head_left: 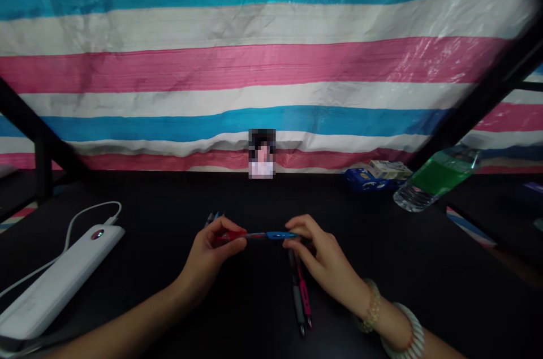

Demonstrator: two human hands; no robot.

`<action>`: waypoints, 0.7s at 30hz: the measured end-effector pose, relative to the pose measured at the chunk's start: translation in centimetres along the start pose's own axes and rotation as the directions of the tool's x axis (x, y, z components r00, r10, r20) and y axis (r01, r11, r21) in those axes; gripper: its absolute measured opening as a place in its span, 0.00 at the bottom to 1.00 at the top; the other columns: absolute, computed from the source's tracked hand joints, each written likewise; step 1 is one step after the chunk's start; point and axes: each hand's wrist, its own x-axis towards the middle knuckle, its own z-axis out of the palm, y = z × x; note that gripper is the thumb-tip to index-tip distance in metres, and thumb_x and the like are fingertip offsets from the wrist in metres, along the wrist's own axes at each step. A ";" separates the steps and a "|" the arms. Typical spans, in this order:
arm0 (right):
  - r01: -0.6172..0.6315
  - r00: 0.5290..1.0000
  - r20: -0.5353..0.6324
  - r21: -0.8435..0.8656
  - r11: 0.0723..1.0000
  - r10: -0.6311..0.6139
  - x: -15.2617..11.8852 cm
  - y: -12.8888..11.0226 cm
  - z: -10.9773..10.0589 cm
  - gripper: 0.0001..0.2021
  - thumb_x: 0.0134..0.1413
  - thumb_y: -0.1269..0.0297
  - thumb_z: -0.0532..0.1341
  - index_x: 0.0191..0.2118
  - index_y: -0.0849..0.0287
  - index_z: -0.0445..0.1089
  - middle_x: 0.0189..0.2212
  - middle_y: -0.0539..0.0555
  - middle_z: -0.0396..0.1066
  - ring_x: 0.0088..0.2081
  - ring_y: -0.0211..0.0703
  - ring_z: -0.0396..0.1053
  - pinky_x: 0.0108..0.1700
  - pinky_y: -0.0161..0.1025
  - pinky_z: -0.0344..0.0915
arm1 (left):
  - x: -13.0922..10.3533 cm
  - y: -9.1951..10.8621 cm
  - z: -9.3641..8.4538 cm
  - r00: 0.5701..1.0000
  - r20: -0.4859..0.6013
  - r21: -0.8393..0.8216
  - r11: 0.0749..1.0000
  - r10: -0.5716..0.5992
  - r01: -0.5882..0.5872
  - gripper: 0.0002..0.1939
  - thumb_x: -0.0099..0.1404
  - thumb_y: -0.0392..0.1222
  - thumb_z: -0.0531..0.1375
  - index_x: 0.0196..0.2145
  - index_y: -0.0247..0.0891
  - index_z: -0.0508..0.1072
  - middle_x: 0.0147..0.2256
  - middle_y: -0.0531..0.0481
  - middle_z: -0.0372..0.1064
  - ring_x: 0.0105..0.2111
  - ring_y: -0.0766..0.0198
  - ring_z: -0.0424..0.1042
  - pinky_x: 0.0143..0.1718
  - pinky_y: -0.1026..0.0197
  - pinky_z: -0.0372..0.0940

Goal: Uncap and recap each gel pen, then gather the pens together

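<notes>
Down low, near 5 o'clock, the right wrist wears a white bangle and a bead bracelet. Just beside them, near 6 o'clock, two pens lie side by side on the black table; one has a pink clip. At 8 o'clock sits a white power bank with a white cable in it.

Right in the middle, both hands hold one pen flat, just above the table. The left hand pinches the red end with thumb and fingers. The right hand pinches the blue end the same way. The pen runs from 9 o'clock to 3 o'clock between them. A few more pen tips peek out just past the left hand.

Far off at 2 o'clock, a bottle with a green label lies tilted, near small boxes. At 12 o'clock hangs a striped sheet of blue, white and pink.
</notes>
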 end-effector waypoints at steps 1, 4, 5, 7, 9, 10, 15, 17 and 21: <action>0.002 1.000 -0.007 -0.002 1.000 -0.002 0.0 0.1 0.0 0.05 0.63 0.67 0.56 0.44 0.53 0.64 0.28 0.49 0.73 0.27 0.40 0.70 0.29 0.35 0.61 | 0.0 0.0 0.0 1.000 0.000 0.002 1.000 -0.001 0.001 0.11 0.52 0.40 0.70 0.30 0.38 0.73 0.32 0.53 0.73 0.27 0.68 0.68 0.28 0.66 0.59; 0.008 1.000 0.028 -0.040 0.999 -0.006 -0.1 0.3 0.0 0.10 0.66 0.64 0.52 0.32 0.54 0.65 0.23 0.48 0.70 0.24 0.39 0.68 0.28 0.34 0.60 | 0.1 -0.2 0.1 1.000 0.015 -0.002 1.000 -0.018 0.018 0.11 0.51 0.40 0.70 0.30 0.38 0.72 0.33 0.52 0.73 0.28 0.67 0.69 0.30 0.66 0.60; 0.012 0.999 0.046 -0.059 0.998 -0.010 -0.2 0.3 0.0 0.12 0.67 0.63 0.51 0.31 0.55 0.65 0.22 0.48 0.69 0.23 0.39 0.68 0.28 0.34 0.60 | 0.1 -0.2 0.1 1.000 0.020 -0.012 1.000 -0.018 0.018 0.11 0.51 0.39 0.70 0.30 0.38 0.73 0.33 0.52 0.73 0.29 0.67 0.69 0.31 0.65 0.60; 0.014 0.998 0.056 -0.071 0.997 -0.010 -0.2 0.3 0.0 0.09 0.67 0.62 0.52 0.35 0.54 0.66 0.22 0.48 0.69 0.23 0.39 0.67 0.27 0.34 0.59 | 0.1 -0.2 0.1 1.000 0.021 -0.030 0.999 -0.012 0.013 0.11 0.51 0.39 0.70 0.31 0.38 0.73 0.33 0.52 0.73 0.29 0.67 0.69 0.31 0.65 0.60; 0.018 0.999 0.028 -0.045 0.999 -0.017 -0.2 0.1 0.0 0.04 0.64 0.63 0.56 0.43 0.53 0.65 0.25 0.48 0.71 0.25 0.39 0.68 0.28 0.34 0.60 | 0.0 -0.2 0.1 1.000 0.008 -0.037 0.999 -0.004 0.004 0.11 0.52 0.39 0.70 0.30 0.38 0.73 0.33 0.53 0.72 0.28 0.68 0.68 0.31 0.66 0.60; 0.023 1.000 0.013 -0.036 0.999 -0.022 -0.1 0.1 0.0 0.06 0.63 0.64 0.57 0.45 0.53 0.63 0.27 0.48 0.71 0.26 0.39 0.69 0.28 0.34 0.60 | 0.0 -0.1 0.1 1.000 0.005 -0.035 0.999 -0.002 0.002 0.10 0.52 0.39 0.70 0.30 0.38 0.73 0.32 0.53 0.72 0.28 0.68 0.68 0.31 0.66 0.60; 0.051 0.998 0.044 -0.114 0.992 -0.046 0.0 -0.2 -0.1 0.14 0.68 0.63 0.51 0.29 0.55 0.63 0.21 0.47 0.67 0.23 0.38 0.66 0.28 0.35 0.58 | -0.1 0.1 0.1 1.000 0.013 -0.020 1.000 0.015 -0.015 0.10 0.51 0.38 0.70 0.30 0.39 0.73 0.33 0.53 0.73 0.30 0.67 0.69 0.32 0.66 0.60; 0.061 0.997 0.055 -0.143 0.988 -0.053 -0.1 -0.3 -0.2 0.14 0.68 0.61 0.51 0.29 0.55 0.64 0.21 0.48 0.66 0.24 0.39 0.65 0.28 0.35 0.57 | -0.1 0.2 0.1 1.000 0.004 -0.028 0.999 0.018 -0.017 0.10 0.51 0.39 0.70 0.30 0.38 0.73 0.33 0.52 0.73 0.29 0.67 0.69 0.31 0.66 0.60; 0.146 0.989 0.050 -0.253 0.956 -0.138 -0.2 -0.1 -0.3 0.08 0.66 0.63 0.52 0.35 0.55 0.64 0.25 0.49 0.65 0.26 0.41 0.63 0.31 0.36 0.56 | -0.1 0.4 0.2 0.999 0.000 -0.052 0.998 0.037 -0.037 0.10 0.51 0.38 0.70 0.30 0.38 0.73 0.32 0.52 0.72 0.29 0.67 0.69 0.30 0.66 0.61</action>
